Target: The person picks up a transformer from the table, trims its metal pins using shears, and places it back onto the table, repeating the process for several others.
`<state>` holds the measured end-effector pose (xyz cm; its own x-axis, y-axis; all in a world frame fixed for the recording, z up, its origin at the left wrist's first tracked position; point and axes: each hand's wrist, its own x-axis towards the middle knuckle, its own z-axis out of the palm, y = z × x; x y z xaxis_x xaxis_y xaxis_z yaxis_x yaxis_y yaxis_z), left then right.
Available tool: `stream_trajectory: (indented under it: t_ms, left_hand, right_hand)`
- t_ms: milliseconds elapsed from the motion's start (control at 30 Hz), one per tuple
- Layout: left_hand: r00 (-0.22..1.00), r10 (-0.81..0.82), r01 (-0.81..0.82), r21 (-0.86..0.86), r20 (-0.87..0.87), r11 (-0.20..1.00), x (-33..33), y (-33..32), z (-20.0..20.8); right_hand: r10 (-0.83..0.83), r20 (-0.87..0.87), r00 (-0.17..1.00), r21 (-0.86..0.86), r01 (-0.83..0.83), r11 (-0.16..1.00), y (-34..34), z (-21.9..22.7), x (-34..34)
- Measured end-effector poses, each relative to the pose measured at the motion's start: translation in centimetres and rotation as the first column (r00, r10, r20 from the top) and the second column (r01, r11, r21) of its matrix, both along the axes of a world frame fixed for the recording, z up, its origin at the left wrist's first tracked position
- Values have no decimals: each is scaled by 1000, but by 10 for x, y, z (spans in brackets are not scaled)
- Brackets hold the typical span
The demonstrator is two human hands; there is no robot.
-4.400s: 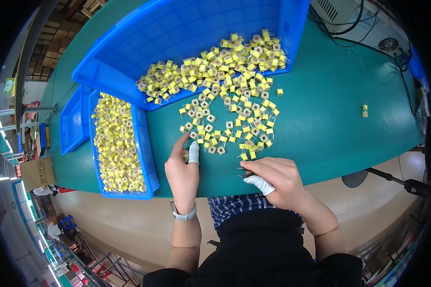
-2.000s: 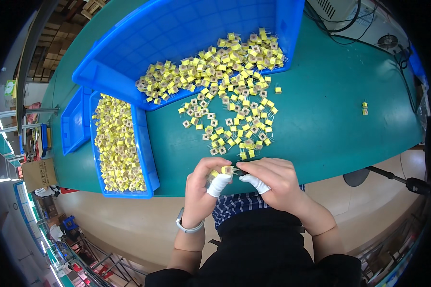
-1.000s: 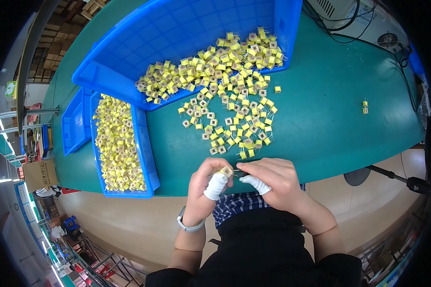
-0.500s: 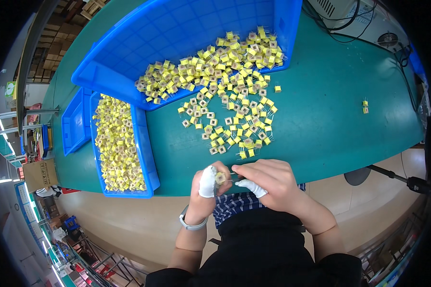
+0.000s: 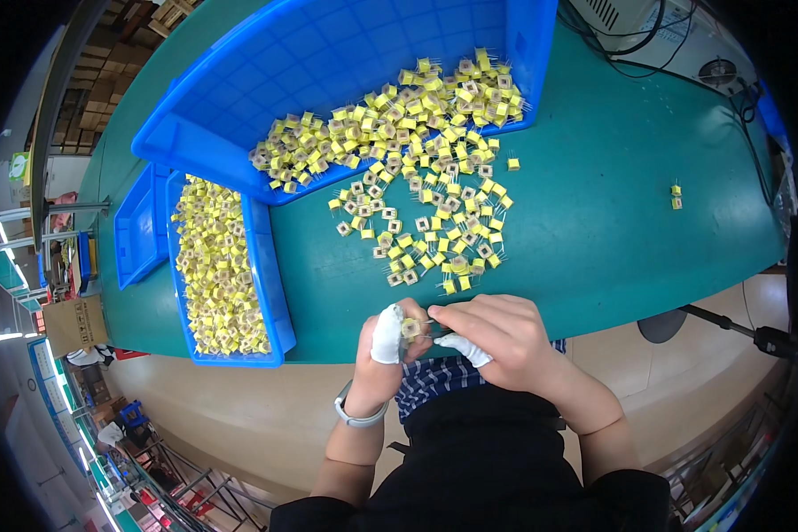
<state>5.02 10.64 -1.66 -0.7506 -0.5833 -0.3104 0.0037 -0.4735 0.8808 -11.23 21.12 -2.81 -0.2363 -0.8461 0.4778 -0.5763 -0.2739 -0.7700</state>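
Between the fingers of my left hand (image 5: 383, 350) is a small yellow coil component (image 5: 411, 329) with a pale square core. A white cot covers the thumb of that hand, and a light watch band (image 5: 360, 411) circles the wrist. My right hand (image 5: 496, 335) is close beside it, its thumb also in white and its fingers closed in a pinch at the thin metal leads sticking out of the coil. The exact fingertip contact is too small to see. Both hands are over the near table edge. A loose pile of similar yellow coils (image 5: 452, 235) lies just beyond them.
A large blue crate (image 5: 328, 62) lies tipped toward me, coils spilling from it. Left of my hands stands a full blue bin (image 5: 279, 310), with another blue tray (image 5: 140, 226) behind it. Two coils (image 5: 676, 197) sit far right, below a grey-white machine (image 5: 674, 44) with cables.
Both hands have barely moved; the left hand and its coil have shifted very slightly to the right. The pile, crate and bins look the same.
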Motion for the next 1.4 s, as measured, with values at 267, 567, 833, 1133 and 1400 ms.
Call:
stream_trajectory:
  t_ms: [267,567,833,1133,1400]
  left_hand:
    - [996,-67,68,-20,55,997,3,-3,-6]
    - [988,103,-64,305,-115,950,6,-17,-23]
    - [901,303,-160,-412,310,897,-1,-42,-13]
    - [698,437,254,-767,567,589,-13,-49,-16]
    - [722,331,278,-693,608,666,-2,-65,-13]
  right_hand:
    - [11,-33,999,23,-10,1000,0,2,-1]
    - [-11,-27,1000,30,12,999,2,-2,-3]
    - [-31,-35,999,25,32,999,2,-4,-3]
    - [-24,-31,999,36,25,999,3,-4,-3]
    - [-19,-26,999,52,21,998,3,-1,-2]
